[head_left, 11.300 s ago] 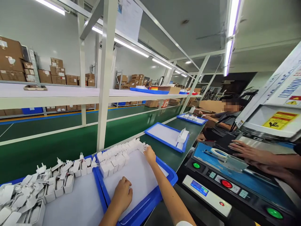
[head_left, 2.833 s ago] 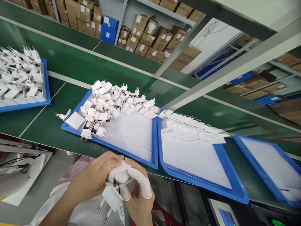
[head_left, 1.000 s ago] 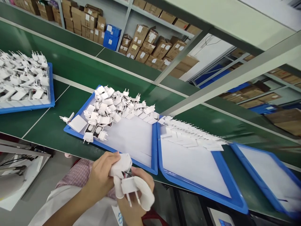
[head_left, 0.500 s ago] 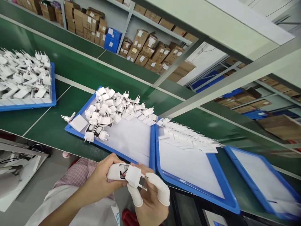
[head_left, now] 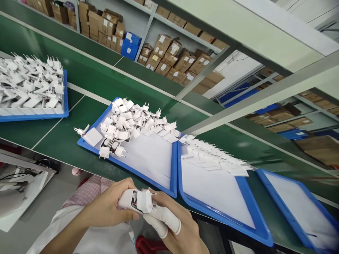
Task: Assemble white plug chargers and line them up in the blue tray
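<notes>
A white plug adapter (head_left: 144,201) with two metal pins is held between both hands above the table's front edge. Its plug end stands partly apart from the casing (head_left: 126,199), and dark and red inner parts show in the gap. My left hand (head_left: 109,204) grips the casing from the left. My right hand (head_left: 174,222), with white covers on two fingers, holds the plug end from the right and below. Beyond the hands, a blue tray (head_left: 148,180) bears a loose pile of similar white adapters (head_left: 127,120).
A second blue tray (head_left: 222,216) holds a row of white adapters (head_left: 212,155). Farther right lies another blue tray (head_left: 288,213). At the left is a heaped tray of adapters (head_left: 31,84). A slanting metal beam (head_left: 238,102) rises behind the trays; boxes (head_left: 161,46) fill shelves beyond.
The adapter has turned slightly, its pins now pointing more to the right. My right hand's covered fingers have closed in beneath the plug end. The view has shifted a little.
</notes>
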